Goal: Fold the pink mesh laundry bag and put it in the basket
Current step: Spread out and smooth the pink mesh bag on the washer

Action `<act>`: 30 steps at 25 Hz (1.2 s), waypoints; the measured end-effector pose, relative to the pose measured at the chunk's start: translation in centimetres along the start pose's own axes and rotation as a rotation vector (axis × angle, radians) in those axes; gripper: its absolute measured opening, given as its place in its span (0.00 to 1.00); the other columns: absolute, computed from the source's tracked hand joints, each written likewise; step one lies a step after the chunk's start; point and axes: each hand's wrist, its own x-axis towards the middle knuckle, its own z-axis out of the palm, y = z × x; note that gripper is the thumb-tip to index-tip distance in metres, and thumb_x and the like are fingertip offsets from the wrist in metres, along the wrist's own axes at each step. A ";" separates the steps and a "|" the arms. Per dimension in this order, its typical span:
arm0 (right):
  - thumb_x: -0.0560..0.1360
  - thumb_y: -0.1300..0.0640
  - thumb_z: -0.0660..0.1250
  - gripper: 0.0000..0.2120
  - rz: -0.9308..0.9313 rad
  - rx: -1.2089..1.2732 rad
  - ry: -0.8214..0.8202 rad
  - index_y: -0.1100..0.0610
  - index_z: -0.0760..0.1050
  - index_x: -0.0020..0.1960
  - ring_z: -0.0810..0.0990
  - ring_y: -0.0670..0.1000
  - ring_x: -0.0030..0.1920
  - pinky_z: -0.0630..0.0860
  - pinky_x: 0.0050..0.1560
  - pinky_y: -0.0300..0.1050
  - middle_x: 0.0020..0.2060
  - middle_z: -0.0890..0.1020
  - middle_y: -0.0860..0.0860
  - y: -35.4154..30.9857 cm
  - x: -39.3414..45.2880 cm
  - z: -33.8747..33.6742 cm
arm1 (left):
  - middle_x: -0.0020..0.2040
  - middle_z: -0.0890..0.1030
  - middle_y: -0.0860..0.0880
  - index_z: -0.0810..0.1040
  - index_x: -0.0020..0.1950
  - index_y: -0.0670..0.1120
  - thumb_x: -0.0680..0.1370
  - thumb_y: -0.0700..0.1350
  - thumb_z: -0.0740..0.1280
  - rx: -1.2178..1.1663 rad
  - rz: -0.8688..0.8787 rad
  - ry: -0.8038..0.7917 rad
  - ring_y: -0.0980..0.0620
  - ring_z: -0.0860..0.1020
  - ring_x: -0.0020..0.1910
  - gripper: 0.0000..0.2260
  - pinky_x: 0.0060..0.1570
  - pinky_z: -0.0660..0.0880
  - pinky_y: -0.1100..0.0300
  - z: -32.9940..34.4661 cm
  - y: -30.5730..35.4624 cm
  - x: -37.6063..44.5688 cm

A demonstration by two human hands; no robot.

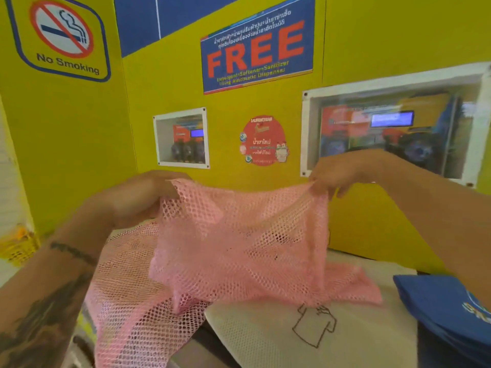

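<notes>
The pink mesh laundry bag (233, 248) hangs spread between both hands in front of the yellow wall. My left hand (138, 197) grips its upper left corner. My right hand (342, 173) pinches the upper right corner. The bag's lower part drapes down to the left and trails over a white mesh bag (332, 338) with a shirt drawing on it. No basket is in view.
A blue folded cloth (449, 306) lies at the right, beside the white mesh bag. The yellow wall (385, 43) stands close behind, with a FREE sign (256, 49), a no smoking sign (62, 35) and two glazed dispenser windows (393, 131).
</notes>
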 end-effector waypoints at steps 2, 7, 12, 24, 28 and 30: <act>0.76 0.60 0.69 0.03 -0.025 0.184 -0.049 0.55 0.81 0.47 0.85 0.51 0.42 0.79 0.41 0.45 0.42 0.85 0.52 2.0 -1.1 -1.4 | 0.46 0.87 0.50 0.86 0.48 0.53 0.57 0.44 0.77 -0.024 -0.005 -0.233 0.54 0.85 0.44 0.20 0.39 0.80 0.62 0.2 -0.3 -1.9; 0.71 0.54 0.72 0.26 -0.039 0.196 -0.722 0.54 0.74 0.68 0.81 0.59 0.61 0.73 0.67 0.60 0.61 0.82 0.59 3.2 -3.2 1.2 | 0.58 0.83 0.54 0.81 0.58 0.55 0.69 0.48 0.74 0.447 -0.171 -0.585 0.51 0.78 0.61 0.17 0.62 0.74 0.56 1.7 -2.5 -2.8; 0.75 0.45 0.69 0.28 -0.114 0.444 -0.629 0.53 0.70 0.72 0.83 0.58 0.57 0.76 0.61 0.58 0.56 0.84 0.60 2.1 -1.5 6.0 | 0.62 0.80 0.52 0.74 0.66 0.58 0.71 0.56 0.71 0.162 -0.287 -0.609 0.51 0.78 0.63 0.23 0.61 0.74 0.53 1.8 -4.1 -2.2; 0.73 0.60 0.65 0.06 -0.181 -0.123 -0.261 0.59 0.79 0.47 0.79 0.48 0.43 0.77 0.38 0.43 0.46 0.82 0.52 -7.1 5.4 16.2 | 0.61 0.79 0.48 0.78 0.58 0.53 0.74 0.38 0.66 0.911 -0.213 0.142 0.49 0.75 0.52 0.16 0.52 0.74 0.54 7.3 -11.2 2.7; 0.73 0.63 0.66 0.10 -0.171 -0.097 -0.264 0.58 0.69 0.35 0.69 0.49 0.31 0.65 0.28 0.39 0.34 0.72 0.52 -6.6 2.8 10.4 | 0.55 0.80 0.46 0.76 0.51 0.52 0.73 0.35 0.65 0.854 0.040 0.286 0.45 0.76 0.51 0.13 0.47 0.74 0.53 6.7 -8.5 4.7; 0.74 0.56 0.70 0.03 -0.141 0.166 -0.290 0.55 0.79 0.43 0.79 0.50 0.41 0.77 0.42 0.44 0.41 0.81 0.49 -5.5 1.1 7.5 | 0.47 0.80 0.47 0.74 0.45 0.51 0.72 0.33 0.63 0.781 0.233 0.310 0.44 0.77 0.47 0.12 0.43 0.75 0.52 6.8 -6.3 6.0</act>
